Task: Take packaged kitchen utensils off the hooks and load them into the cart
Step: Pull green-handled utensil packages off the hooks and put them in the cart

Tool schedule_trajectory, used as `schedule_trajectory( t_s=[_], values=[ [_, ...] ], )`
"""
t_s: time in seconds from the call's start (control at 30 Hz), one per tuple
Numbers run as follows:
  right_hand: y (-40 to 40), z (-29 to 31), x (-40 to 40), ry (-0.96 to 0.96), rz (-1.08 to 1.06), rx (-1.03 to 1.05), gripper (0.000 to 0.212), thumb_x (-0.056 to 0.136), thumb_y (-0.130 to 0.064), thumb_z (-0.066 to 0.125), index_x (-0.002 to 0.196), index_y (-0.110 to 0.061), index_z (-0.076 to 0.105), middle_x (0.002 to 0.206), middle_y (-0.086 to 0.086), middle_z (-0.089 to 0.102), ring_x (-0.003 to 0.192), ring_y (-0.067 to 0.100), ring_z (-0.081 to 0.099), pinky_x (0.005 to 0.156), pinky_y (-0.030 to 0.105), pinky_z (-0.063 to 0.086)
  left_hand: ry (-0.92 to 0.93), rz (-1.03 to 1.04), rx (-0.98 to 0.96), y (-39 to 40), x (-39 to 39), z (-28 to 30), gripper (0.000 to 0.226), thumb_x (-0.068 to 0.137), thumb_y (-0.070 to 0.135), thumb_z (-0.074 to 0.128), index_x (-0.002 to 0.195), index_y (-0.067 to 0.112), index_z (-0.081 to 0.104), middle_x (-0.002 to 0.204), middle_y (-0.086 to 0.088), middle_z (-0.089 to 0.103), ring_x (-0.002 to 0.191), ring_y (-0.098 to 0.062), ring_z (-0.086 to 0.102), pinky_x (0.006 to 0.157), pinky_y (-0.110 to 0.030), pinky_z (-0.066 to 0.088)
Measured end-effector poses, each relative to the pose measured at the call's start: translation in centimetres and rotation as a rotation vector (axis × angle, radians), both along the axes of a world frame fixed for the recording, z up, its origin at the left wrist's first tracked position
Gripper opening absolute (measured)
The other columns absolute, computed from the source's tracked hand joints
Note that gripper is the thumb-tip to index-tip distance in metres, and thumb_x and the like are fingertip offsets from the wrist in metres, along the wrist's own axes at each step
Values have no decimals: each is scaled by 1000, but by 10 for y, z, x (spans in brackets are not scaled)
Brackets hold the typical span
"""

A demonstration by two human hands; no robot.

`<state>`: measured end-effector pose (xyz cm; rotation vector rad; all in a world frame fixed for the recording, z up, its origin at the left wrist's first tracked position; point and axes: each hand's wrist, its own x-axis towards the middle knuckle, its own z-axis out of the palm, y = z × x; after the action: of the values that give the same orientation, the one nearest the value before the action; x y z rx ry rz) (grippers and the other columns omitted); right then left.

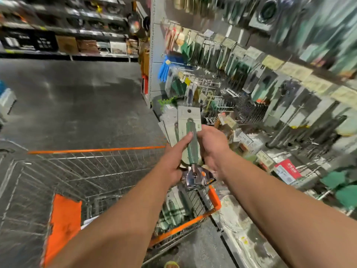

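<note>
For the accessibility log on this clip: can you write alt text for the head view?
Both hands, left and right, hold a fanned stack of carded utensils, the front one green-handled, above an orange-trimmed wire cart. More packs already lie in the cart. To the right, a pegboard wall of hanging utensils blurs with motion.

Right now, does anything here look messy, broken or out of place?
Nothing looks damaged. The packaged utensils held by the left hand and right hand are fanned unevenly rather than stacked. Packs in the cart lie jumbled. The hook display is too blurred to judge.
</note>
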<state>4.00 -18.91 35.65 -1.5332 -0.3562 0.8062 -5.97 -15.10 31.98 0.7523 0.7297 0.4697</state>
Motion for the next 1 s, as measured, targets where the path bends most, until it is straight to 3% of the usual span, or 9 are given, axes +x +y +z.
schedule_trajectory(
  t_s=[0.07, 0.13, 0.23, 0.3, 0.47, 0.63, 0.77, 0.9, 1.0],
  values=[
    [-18, 22, 13, -143, -108, 12, 18, 87, -3, 66, 99, -17, 66, 97, 13, 73, 86, 30, 71, 77, 46, 62, -13, 30, 20, -4, 23, 12, 95, 70, 60, 92, 149, 28, 51, 130, -8, 73, 99, -27, 79, 69, -44, 65],
    [-39, 41, 26, -380, -139, -39, 11, 88, -20, 68, 95, -28, 66, 98, 0, 72, 91, 23, 70, 85, 44, 60, -52, 17, 4, -9, 50, 22, 124, 46, 72, 98, 153, 40, 44, 153, -5, 58, 123, -33, 69, 92, -60, 58],
    [-81, 66, 38, -530, -39, -47, 31, 90, -31, 69, 120, -32, 66, 114, -11, 69, 104, 12, 67, 91, 34, 54, -110, -16, 71, -37, 63, 67, 98, 61, 64, 94, 140, 25, 51, 140, 3, 61, 135, -19, 52, 118, -57, 37],
    [-115, 77, 45, -670, 26, -108, 52, 87, -33, 74, 135, -35, 56, 120, -20, 65, 104, 2, 65, 93, 30, 54, -156, -38, 109, -51, 75, 83, 58, 81, 43, 89, 116, 26, 46, 111, 9, 62, 116, -14, 53, 113, -45, 41],
    [-189, 99, 59, -838, -80, -246, 76, 81, -39, 80, 149, -36, 47, 127, -15, 65, 92, -6, 66, 78, 8, 49, -224, -117, 175, -98, 111, 114, 49, 85, 27, 87, 110, 27, 46, 104, 2, 60, 90, -12, 59, 89, -31, 49],
    [-244, 128, 75, -933, -232, -300, 66, 86, -34, 72, 149, -33, 50, 139, -17, 59, 104, 0, 64, 97, 18, 49, -231, -239, 202, -146, 149, 134, 73, 66, 36, 99, 127, 18, 64, 115, -7, 79, 101, -26, 77, 81, -44, 63],
    [-283, 151, 91, -928, -371, -336, 63, 90, -29, 66, 150, -32, 46, 142, -13, 56, 106, 5, 60, 99, 28, 52, -262, -305, 220, -171, 178, 146, 110, 36, 45, 107, 134, 22, 61, 120, -8, 77, 108, -32, 75, 95, -60, 59],
    [-318, 166, 108, -924, -486, -348, 56, 96, -15, 60, 148, -30, 46, 139, -17, 50, 100, -6, 61, 78, 4, 43, -286, -333, 321, -183, 217, 150, 131, 21, 53, 105, 140, 25, 56, 129, -7, 72, 117, -35, 69, 99, -65, 54],
    [-344, 169, 124, -933, -601, -397, 53, 99, -16, 58, 149, -27, 45, 142, -11, 50, 111, -2, 57, 82, 0, 40, -282, -367, 377, -196, 233, 163, 124, 24, 53, 102, 136, 23, 58, 125, -6, 74, 114, -33, 71, 100, -63, 54]
  ],
)
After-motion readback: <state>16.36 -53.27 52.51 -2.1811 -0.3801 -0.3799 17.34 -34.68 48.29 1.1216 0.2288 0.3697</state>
